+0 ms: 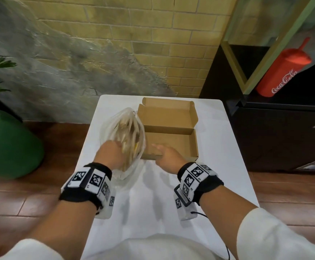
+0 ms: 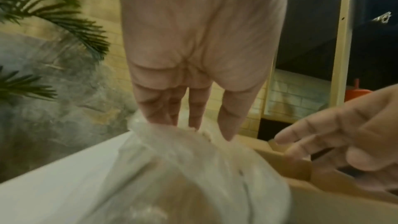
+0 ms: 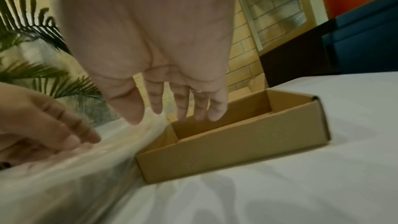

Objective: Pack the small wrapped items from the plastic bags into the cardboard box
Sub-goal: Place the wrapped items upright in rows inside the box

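Note:
An open, empty cardboard box point(image 1: 173, 145) point(image 3: 232, 151) stands mid-table with its lid tilted back. Against its left side lies a clear plastic bag point(image 1: 128, 128) point(image 2: 193, 176) point(image 3: 75, 176) full of pale wrapped items point(image 1: 126, 136). My left hand point(image 1: 111, 152) point(image 2: 198, 130) is on the bag's near half and pinches bunched plastic between thumb and fingers, the fingertips sunk out of sight. My right hand point(image 1: 162, 152) point(image 3: 174, 118) hovers over the box's near left corner, fingers straight and spread, holding nothing.
The white table point(image 1: 153, 203) is narrow, with wooden floor on both sides. A green plant pot point(image 1: 8, 147) stands on the floor to the left. A dark cabinet point(image 1: 274, 137) holding a red Coca-Cola cup point(image 1: 282, 68) is close on the right.

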Demonstrator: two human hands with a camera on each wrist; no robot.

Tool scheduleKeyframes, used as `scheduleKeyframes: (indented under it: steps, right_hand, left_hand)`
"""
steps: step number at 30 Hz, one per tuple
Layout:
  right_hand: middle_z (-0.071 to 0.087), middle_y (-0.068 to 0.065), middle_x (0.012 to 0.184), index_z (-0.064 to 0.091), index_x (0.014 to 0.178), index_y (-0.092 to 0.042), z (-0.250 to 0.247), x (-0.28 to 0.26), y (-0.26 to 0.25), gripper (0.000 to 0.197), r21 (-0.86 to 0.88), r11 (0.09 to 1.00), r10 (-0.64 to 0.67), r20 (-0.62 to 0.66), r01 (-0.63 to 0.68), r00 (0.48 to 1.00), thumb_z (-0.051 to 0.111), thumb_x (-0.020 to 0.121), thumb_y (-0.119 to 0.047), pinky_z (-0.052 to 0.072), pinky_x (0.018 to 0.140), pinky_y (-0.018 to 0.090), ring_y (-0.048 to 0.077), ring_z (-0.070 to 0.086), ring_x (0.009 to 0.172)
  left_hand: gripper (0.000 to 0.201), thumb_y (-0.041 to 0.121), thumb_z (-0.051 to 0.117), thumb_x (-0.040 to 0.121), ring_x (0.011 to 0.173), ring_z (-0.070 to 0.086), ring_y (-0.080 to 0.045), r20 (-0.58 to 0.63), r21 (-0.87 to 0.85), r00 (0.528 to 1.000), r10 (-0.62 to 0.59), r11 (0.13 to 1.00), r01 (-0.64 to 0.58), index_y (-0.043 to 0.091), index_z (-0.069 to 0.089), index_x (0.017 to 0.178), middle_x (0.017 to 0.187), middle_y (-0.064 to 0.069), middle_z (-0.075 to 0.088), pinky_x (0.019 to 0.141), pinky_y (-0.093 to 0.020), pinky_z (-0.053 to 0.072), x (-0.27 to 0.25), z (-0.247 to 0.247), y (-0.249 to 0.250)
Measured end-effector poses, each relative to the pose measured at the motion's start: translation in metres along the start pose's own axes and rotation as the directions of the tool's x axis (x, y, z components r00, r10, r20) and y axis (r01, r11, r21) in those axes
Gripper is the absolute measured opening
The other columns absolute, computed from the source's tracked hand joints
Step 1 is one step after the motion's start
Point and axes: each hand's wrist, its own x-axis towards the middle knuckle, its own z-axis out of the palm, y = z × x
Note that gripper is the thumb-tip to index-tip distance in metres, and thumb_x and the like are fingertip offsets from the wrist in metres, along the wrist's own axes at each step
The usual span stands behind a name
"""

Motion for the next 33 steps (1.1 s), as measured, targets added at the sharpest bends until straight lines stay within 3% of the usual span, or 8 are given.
scheduleKeyframes:
  steps: [3, 6, 12, 17, 20, 24, 29, 33]
  right_hand:
    - [0.015, 0.006, 0.156, 0.025, 0.145, -0.029, -0.004, -0.001, 0.022, 0.062, -0.211, 0.97, 0.127, 0.011, -0.122, 0.992, 0.045, 0.089, -0.013, 0.016, 0.116, 0.045, 0.035, 0.014, 0.142]
    - [0.012, 0.002, 0.156, 0.015, 0.147, -0.033, -0.001, -0.007, 0.038, 0.069, -0.396, 0.908, 0.183, 0.074, -0.14, 0.98, 0.046, 0.088, -0.016, 0.006, 0.114, 0.051, 0.036, 0.006, 0.143]
    - [0.002, -0.003, 0.157, 0.003, 0.147, -0.037, 0.007, -0.014, 0.048, 0.078, -0.418, 0.902, 0.161, 0.103, -0.104, 0.981, 0.046, 0.087, -0.012, -0.003, 0.113, 0.054, 0.036, -0.01, 0.143]
    - [0.004, -0.004, 0.156, 0.004, 0.147, -0.038, 0.01, -0.023, 0.051, 0.077, -0.417, 0.903, 0.159, 0.1, -0.103, 0.982, 0.046, 0.088, -0.014, -0.003, 0.113, 0.054, 0.037, -0.011, 0.143]
    - [0.002, -0.004, 0.157, 0.004, 0.147, -0.038, 0.014, -0.029, 0.052, 0.076, -0.405, 0.907, 0.173, 0.109, -0.115, 0.979, 0.046, 0.088, -0.015, -0.004, 0.113, 0.054, 0.037, -0.011, 0.143]
    - [0.006, -0.006, 0.156, 0.008, 0.147, -0.038, 0.017, -0.034, 0.052, 0.074, -0.376, 0.917, 0.187, 0.111, -0.133, 0.976, 0.045, 0.088, -0.013, -0.004, 0.113, 0.053, 0.036, -0.011, 0.143]
    - [0.012, -0.003, 0.156, 0.01, 0.147, -0.037, 0.015, -0.037, 0.049, 0.071, -0.388, 0.911, 0.2, 0.125, -0.138, 0.972, 0.044, 0.089, -0.015, -0.002, 0.113, 0.055, 0.036, -0.005, 0.144]
    - [0.019, 0.0, 0.154, 0.013, 0.147, -0.036, 0.013, -0.039, 0.048, 0.067, -0.396, 0.908, 0.208, 0.14, -0.138, 0.968, 0.044, 0.09, -0.019, 0.002, 0.113, 0.056, 0.037, 0.002, 0.144]
  left_hand:
    - [0.04, 0.028, 0.036, 0.086, 0.112, 0.052, -0.032, 0.105, 0.159, 0.994, 0.008, 0.987, -0.025, 0.012, 0.058, 0.115, 0.122, -0.013, 0.057, 0.094, -0.041, 0.045, 0.005, 0.021, -0.004]
    - [0.039, 0.022, 0.034, 0.092, 0.115, 0.051, -0.034, 0.138, 0.293, 0.99, -0.036, 0.956, -0.006, 0.015, 0.05, 0.127, 0.13, -0.016, 0.048, 0.096, -0.043, 0.045, 0.013, 0.029, -0.012]
    - [0.046, 0.013, 0.033, 0.094, 0.121, 0.048, -0.034, 0.189, 0.351, 0.981, -0.052, 0.936, -0.018, 0.011, 0.036, 0.14, 0.147, -0.022, 0.022, 0.1, -0.04, 0.044, 0.024, 0.026, -0.024]
    - [0.046, 0.017, 0.037, 0.095, 0.113, 0.055, -0.03, 0.113, 0.276, 0.986, -0.123, 0.957, 0.088, -0.001, 0.035, 0.137, 0.131, -0.017, 0.05, 0.092, -0.035, 0.044, 0.019, 0.02, -0.03]
    - [0.031, 0.021, 0.044, 0.093, 0.1, 0.06, -0.029, 0.077, 0.233, 0.988, -0.136, 0.966, 0.115, 0.003, 0.057, 0.114, 0.111, -0.014, 0.063, 0.083, -0.032, 0.046, 0.014, 0.016, -0.027]
    - [0.021, 0.018, 0.05, 0.089, 0.084, 0.057, -0.027, 0.0, 0.216, 0.995, -0.1, 0.972, 0.097, 0.006, 0.062, 0.1, 0.099, -0.011, 0.065, 0.069, -0.029, 0.041, 0.005, 0.003, -0.021]
    - [0.023, 0.004, 0.048, 0.083, 0.089, 0.056, -0.03, -0.14, 0.195, 0.99, -0.019, 0.98, 0.046, 0.004, 0.066, 0.098, 0.098, -0.013, 0.063, 0.073, -0.032, 0.043, -0.007, -0.021, -0.016]
    - [0.04, 0.0, 0.05, 0.083, 0.114, 0.055, -0.034, -0.292, -0.039, 0.955, -0.044, 0.999, 0.033, 0.014, 0.066, 0.116, 0.122, -0.015, 0.062, 0.094, -0.036, 0.045, -0.01, -0.035, -0.019]
